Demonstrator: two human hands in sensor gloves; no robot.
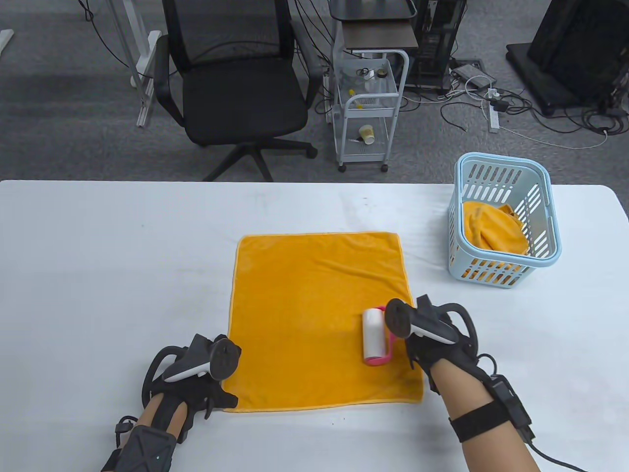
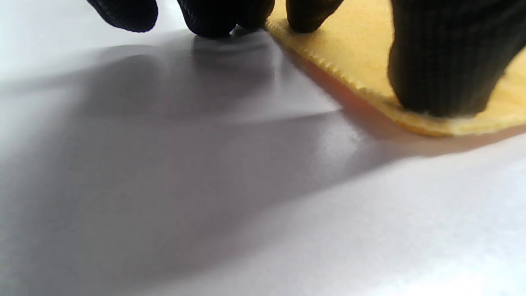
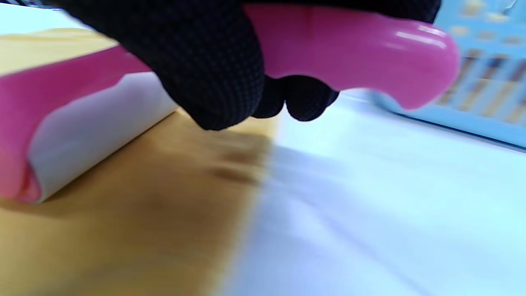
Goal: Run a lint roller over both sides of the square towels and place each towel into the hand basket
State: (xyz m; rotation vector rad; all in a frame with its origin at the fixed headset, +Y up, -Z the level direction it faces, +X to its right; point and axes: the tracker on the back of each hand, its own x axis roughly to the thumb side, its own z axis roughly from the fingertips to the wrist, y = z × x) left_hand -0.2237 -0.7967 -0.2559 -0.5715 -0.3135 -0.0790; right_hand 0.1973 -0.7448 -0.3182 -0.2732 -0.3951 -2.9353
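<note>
An orange square towel (image 1: 319,314) lies flat on the white table (image 1: 98,275). My right hand (image 1: 422,339) grips the pink handle of a lint roller (image 1: 374,337), whose white roll rests on the towel's right part; in the right wrist view the fingers (image 3: 213,70) curl round the pink handle of the roller (image 3: 353,45). My left hand (image 1: 206,388) presses the towel's near left corner down, with the fingertips (image 2: 444,74) on the towel (image 2: 361,49). A light blue hand basket (image 1: 506,221) at the right holds another orange towel (image 1: 491,228).
Beyond the table's far edge stand a black office chair (image 1: 236,93) and a white wire cart (image 1: 368,108), with cables on the floor. In the right wrist view the basket (image 3: 489,82) shows blurred at the right.
</note>
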